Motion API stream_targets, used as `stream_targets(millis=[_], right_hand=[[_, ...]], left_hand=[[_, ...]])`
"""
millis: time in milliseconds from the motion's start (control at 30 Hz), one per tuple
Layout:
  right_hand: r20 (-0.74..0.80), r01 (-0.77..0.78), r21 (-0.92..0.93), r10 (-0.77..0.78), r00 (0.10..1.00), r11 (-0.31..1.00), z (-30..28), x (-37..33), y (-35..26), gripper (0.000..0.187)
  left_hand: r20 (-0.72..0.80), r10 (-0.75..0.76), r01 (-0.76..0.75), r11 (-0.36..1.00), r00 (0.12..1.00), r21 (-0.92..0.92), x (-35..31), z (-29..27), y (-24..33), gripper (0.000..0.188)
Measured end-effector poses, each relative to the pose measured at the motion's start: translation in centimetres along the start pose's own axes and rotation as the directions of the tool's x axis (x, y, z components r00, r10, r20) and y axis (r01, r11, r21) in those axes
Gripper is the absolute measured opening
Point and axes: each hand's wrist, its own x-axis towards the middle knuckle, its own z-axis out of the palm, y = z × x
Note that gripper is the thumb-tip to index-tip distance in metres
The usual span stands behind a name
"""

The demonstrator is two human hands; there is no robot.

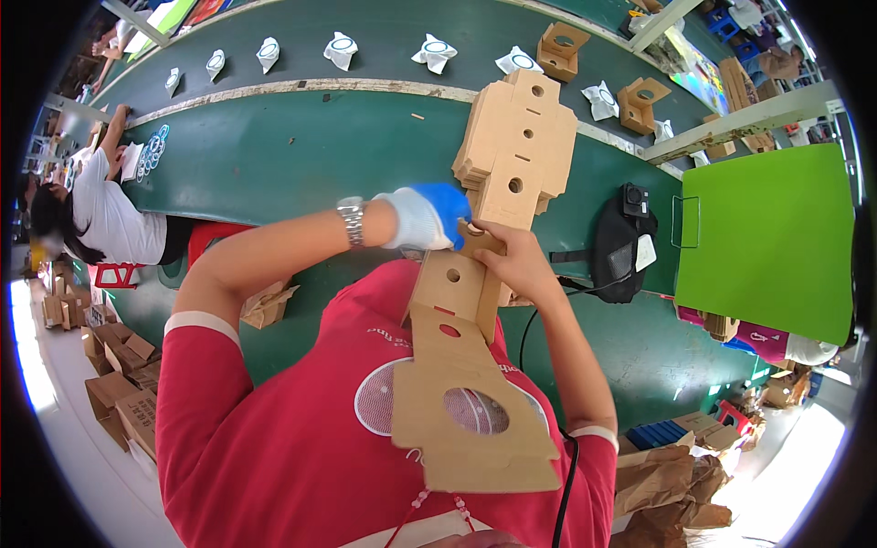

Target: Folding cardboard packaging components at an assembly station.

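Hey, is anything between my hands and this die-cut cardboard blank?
Only the blue-and-white glove on your left hand. Your right hand, bare, touches the die-cut cardboard blank directly, nothing visible between.

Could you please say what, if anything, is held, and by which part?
A cardboard box blank, by its far end, in the right hand; the gloved left hand is at that end too, its grip unclear.
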Motion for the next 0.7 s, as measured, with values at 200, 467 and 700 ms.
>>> stream_targets(millis=[200, 467, 700], right_hand=[[0.056, -0.006, -0.320, 0.025, 0.998, 0.947, -2.5, 2.4, -3.3, 0.028], [-0.443, -0.114, 0.305, 0.247, 0.862, 0.945, -3.7, 4.5, 4.3, 0.042], [-0.299, -0.127, 0.597, 0.367, 0.881, 0.792, 1.4, 3.7, -0.1, 0.028]], left_hand=[[-0.144, 0.182, -0.140, 0.955, 0.973, 0.263, 1.3, -2.4, 2.6, 0.043], [-0.301, 0.291, -0.413, 0.737, 0.908, -0.535, 0.2, -2.2, -3.1, 0.074], [-0.441, 0.279, -0.509, 0.631, 0.853, -0.585, 11.7, 2.6, 5.4, 0.077]])
